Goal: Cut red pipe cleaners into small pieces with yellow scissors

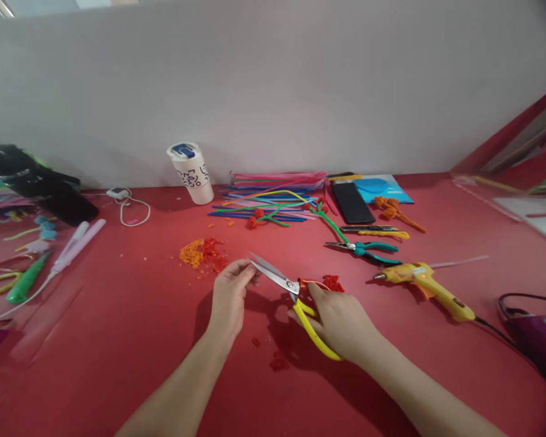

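Two bare hands are working low over a red surface (118,315). Right hand (341,321) is gripping the yellow handles of a pair of scissors (284,284), fingers curled through the loops, and the steel blades are standing slightly apart, pointing up and to the left. Left hand (230,294) is pinching something small between thumb and fingertips right at the blade tips; what it is holding is too small to tell.

Taking the scissors as the landmark: a small red crinkled piece (333,283) is lying just beyond the handles, touching the right hand's knuckles. Red scraps (277,362) are lying on the near side, below the blades. A heap of orange and red trimmings (202,252) is sitting beyond and to the left. Teal-handled pliers (366,249) are lying beyond and to the right, and a yellow glue gun (425,288) is resting farther right. Well beyond, near the wall, a bundle of coloured pipe cleaners (277,194) is spread out, with a dark phone (352,203) beside it. A white cup (192,173) with a blue lid is standing beyond and to the left; its dark printed marks cannot be read.
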`<action>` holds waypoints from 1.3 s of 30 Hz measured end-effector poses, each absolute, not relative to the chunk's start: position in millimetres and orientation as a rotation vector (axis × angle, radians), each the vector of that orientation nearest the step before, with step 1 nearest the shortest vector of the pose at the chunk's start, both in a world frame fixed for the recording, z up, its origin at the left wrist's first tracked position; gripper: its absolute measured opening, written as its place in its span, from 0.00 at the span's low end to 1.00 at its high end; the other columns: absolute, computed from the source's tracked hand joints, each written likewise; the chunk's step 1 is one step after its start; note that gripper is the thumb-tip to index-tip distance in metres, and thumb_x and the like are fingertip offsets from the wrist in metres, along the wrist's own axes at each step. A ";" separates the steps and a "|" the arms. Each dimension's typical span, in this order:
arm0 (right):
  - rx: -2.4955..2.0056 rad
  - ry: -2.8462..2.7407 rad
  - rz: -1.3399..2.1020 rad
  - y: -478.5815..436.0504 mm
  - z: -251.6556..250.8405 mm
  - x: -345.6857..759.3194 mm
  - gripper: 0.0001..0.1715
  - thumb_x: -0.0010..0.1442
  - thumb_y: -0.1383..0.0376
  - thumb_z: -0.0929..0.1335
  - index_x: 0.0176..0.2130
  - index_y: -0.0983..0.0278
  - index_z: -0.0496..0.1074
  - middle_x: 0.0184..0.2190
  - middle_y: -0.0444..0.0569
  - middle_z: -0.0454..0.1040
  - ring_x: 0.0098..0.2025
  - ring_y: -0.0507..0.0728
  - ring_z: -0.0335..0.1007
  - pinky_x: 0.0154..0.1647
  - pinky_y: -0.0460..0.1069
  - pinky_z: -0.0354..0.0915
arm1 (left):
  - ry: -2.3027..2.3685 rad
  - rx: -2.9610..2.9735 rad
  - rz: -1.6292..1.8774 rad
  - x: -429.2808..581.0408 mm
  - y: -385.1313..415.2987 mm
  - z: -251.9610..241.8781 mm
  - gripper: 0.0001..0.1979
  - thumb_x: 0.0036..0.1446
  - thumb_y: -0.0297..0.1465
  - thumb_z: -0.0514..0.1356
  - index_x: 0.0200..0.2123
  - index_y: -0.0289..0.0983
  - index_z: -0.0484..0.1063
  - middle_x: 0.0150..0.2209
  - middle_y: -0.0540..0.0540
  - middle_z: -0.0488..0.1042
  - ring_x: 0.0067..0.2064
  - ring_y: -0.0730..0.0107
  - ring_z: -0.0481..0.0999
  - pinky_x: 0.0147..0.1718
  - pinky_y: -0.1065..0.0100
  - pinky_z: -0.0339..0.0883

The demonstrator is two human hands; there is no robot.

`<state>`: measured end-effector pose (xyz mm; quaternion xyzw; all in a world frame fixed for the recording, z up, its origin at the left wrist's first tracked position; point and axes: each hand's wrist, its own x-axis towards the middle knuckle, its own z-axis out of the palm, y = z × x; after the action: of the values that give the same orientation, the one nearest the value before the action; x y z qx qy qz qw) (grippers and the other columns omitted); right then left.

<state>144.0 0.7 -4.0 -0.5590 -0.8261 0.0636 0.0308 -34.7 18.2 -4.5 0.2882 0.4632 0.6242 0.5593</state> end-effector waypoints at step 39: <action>-1.732 -2.607 0.168 2.1 -8.2 143.8 0.18 0.56 0.53 0.55 0.29 0.64 0.60 0.20 0.48 0.70 0.20 0.55 0.65 0.18 0.47 0.40 | 1.080 0.607 1.478 -33.9 19.3 -3.9 0.03 0.42 0.26 0.60 0.25 0.33 0.71 0.21 0.51 0.70 0.22 0.81 0.66 0.25 0.76 0.60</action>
<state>143.8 2.1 -8.2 -0.5526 -0.8317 0.0537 0.0038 -33.9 19.3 -3.9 0.2588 0.4600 0.6295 0.5702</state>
